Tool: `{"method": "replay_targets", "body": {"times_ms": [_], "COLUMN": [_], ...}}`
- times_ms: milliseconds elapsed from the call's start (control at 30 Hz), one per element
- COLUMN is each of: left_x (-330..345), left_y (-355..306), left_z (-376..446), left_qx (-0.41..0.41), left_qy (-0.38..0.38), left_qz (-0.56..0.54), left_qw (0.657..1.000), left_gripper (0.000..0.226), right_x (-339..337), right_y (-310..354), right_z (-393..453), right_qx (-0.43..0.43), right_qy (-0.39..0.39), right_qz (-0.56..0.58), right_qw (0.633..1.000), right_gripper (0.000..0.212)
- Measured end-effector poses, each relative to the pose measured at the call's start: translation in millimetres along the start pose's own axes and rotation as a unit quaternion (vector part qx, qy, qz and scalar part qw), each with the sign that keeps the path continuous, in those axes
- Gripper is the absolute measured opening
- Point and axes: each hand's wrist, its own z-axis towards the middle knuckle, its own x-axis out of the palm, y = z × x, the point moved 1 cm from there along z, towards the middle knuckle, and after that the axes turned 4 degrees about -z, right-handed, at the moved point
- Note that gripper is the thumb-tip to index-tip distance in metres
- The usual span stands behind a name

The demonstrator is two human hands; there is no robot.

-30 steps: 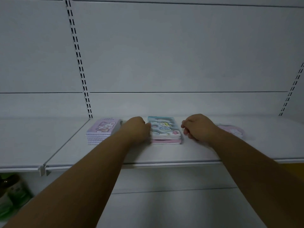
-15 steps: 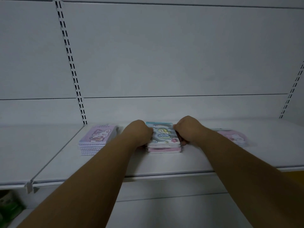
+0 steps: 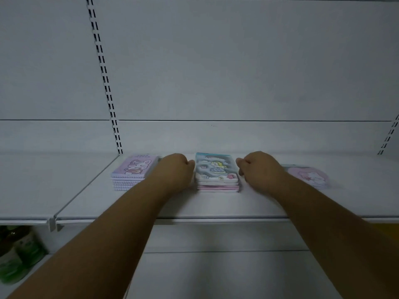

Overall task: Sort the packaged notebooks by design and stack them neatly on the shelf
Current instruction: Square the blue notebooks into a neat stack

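Middle stack (image 3: pixel 217 176): set at the centre of the shelf (image 3: pixel 216 207); a blue-cover notebook is seen on top, pink-edged ones beneath, edges roughly flush.
Left hand (image 3: pixel 176 171): curled narrow, knuckles pressed to the stack's 9 o'clock side; nothing is held.
Right hand (image 3: pixel 258 170): curled narrow, placed just beside the stack's 3 o'clock side; contact cannot be told; nothing is held.
Lilac stack (image 3: pixel 133 171): found at 9 o'clock of the middle stack, partly hidden by the left forearm.
Pink packet (image 3: pixel 308 176): laid singly at 3 o'clock, behind the right wrist.
Risk, uneven squeeze: the slick wrapped covers are judged liable to slide or fan out if one side is pushed harder.
Risk, forearms: either neighbour could be nudged askew on withdrawal.
Risk, sorting: mixed cover colours in the middle stack may indicate mixed designs; this cannot be confirmed.
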Motion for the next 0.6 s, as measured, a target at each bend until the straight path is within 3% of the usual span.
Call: {"method": "replay_targets", "body": {"times_ms": [133, 267, 600], "left_x": [3.5, 8.3, 14.9], "left_y": [7.6, 10.1, 15.4], "left_z": [-32.0, -38.7, -34.0], "left_qx": [0.076, 0.141, 0.177], "left_qy": [-0.032, -0.043, -0.051], "left_qz": [0.057, 0.072, 0.107], "left_qw": [0.995, 0.986, 0.977], "left_gripper": [0.031, 0.030, 0.021], "right_x": [-2.5, -2.2, 3.2], "right_y": [-6.0, -9.7, -7.7], "right_z": [-34.4, -48.3, -53.1], "right_qx": [-0.090, -0.139, -0.142], "right_qy": [0.012, 0.022, -0.006], "right_qz": [-0.074, -0.079, -0.096], "right_qw": [0.993, 0.987, 0.985], "right_gripper": [0.049, 0.040, 0.020]}}
